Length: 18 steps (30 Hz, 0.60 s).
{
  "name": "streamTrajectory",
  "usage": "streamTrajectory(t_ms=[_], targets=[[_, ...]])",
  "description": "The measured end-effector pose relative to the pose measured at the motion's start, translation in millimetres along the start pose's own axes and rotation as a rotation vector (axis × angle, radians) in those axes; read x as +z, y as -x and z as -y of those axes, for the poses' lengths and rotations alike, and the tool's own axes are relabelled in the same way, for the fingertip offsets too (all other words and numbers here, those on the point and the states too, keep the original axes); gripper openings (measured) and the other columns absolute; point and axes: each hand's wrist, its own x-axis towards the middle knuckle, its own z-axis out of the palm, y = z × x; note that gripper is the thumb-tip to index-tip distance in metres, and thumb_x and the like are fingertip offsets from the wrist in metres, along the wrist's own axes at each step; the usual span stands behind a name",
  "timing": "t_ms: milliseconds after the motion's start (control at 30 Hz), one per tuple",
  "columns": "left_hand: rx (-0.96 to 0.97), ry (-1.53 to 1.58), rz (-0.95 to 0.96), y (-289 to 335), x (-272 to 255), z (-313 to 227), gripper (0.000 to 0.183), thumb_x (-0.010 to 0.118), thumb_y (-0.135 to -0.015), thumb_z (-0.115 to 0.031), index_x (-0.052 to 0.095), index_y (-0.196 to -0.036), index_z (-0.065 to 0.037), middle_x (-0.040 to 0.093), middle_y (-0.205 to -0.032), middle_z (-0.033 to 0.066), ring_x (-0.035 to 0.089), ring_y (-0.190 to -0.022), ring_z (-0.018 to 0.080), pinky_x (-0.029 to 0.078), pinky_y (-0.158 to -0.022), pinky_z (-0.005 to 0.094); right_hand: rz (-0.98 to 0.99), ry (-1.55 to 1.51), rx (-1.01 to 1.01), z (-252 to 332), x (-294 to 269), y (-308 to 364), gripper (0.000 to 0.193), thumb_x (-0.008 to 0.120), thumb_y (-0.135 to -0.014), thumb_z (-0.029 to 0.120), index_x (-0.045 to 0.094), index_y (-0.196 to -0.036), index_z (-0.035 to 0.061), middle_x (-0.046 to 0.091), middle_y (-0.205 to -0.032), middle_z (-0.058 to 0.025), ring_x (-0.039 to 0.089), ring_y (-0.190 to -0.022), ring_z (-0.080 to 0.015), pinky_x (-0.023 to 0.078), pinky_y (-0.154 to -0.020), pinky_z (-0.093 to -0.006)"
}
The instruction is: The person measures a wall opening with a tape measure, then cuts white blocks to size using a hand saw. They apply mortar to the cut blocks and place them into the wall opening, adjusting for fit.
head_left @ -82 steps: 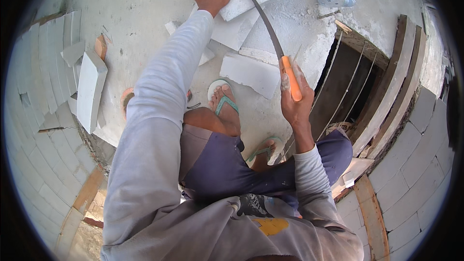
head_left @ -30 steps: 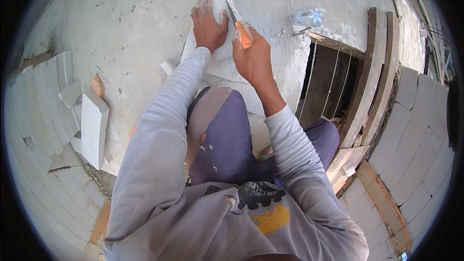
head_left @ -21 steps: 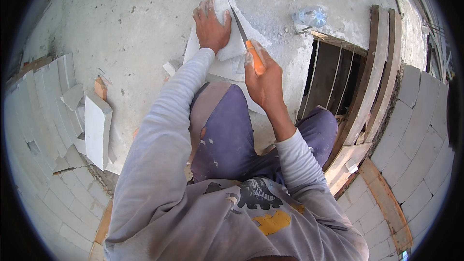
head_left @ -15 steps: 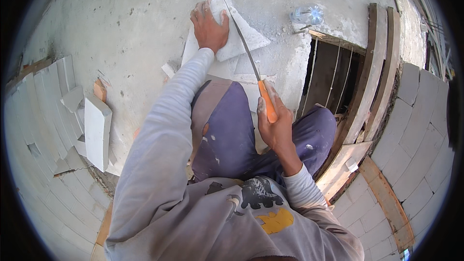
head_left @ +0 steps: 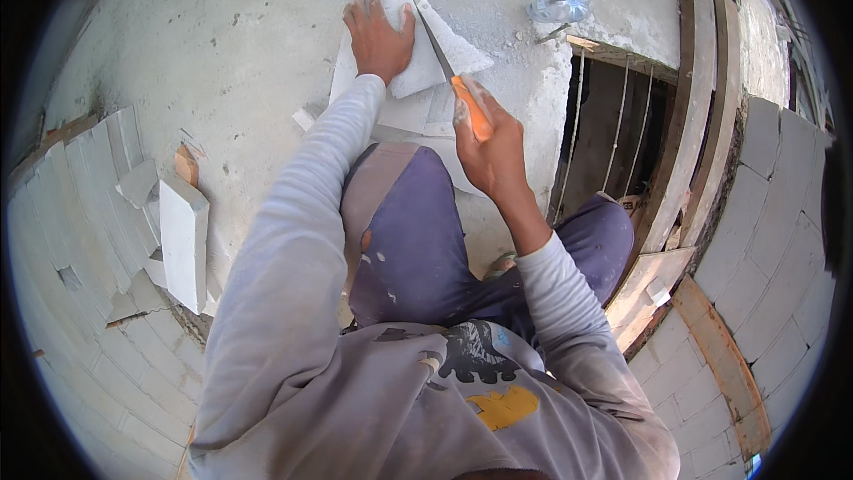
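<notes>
In my right hand [head_left: 498, 149] is the orange handle of a handsaw [head_left: 474, 108], fingers wrapped round it. The blade slants up and left across a pale, dusty block [head_left: 455, 52], lying along a line in its top. My left hand [head_left: 380, 43] grips the block's left part from above, fingers at its far left side and thumb on top. Under it lies another pale slab [head_left: 343, 80], partly covered by the block and my left arm. White dust coats the fingers of both hands.
A crushed clear plastic bottle [head_left: 560, 5] lies at the back right. Beside my right knee is a floor opening [head_left: 613, 129] crossed by thin bars, with long wooden planks [head_left: 689, 116] along it. At left a white block [head_left: 184, 244] leans near a block wall [head_left: 89, 204].
My right hand has pushed the saw forward and slightly left, so less blade shows between handle and block. My left hand still holds the block. The whole view has shifted a little.
</notes>
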Motion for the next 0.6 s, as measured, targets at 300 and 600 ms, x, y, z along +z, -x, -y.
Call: streamTrajectory(t_ms=[300, 600], targets=[[0.085, -0.047, -0.037, 4.5, 12.5, 4.3, 0.066, 0.058, -0.104, -0.042, 0.045, -0.153, 0.000, 0.043, -0.155, 0.0251, 0.036, -0.147, 0.0408, 0.029, -0.122, 0.0523, 0.052, 0.064, 0.033, -21.0, -40.9, 66.1, 0.054, 0.062, -0.095, 0.020, 0.054, -0.145, 0.0008, 0.071, -0.102, -0.0291, 0.068, -0.088, -0.0525, 0.053, -0.084, -0.0561], [0.096, -0.055, -0.016, 2.4, 12.4, 12.0, 0.067, 0.057, -0.104, -0.040, 0.042, -0.153, 0.003, 0.040, -0.158, 0.0264, 0.034, -0.147, 0.0435, 0.027, -0.123, 0.0538, 0.041, -0.015, 0.061, -13.5, -40.3, 101.3, 0.052, 0.062, -0.094, 0.021, 0.057, -0.141, -0.0005, 0.071, -0.088, -0.0239, 0.066, -0.078, -0.0506, 0.053, -0.078, -0.0568]])
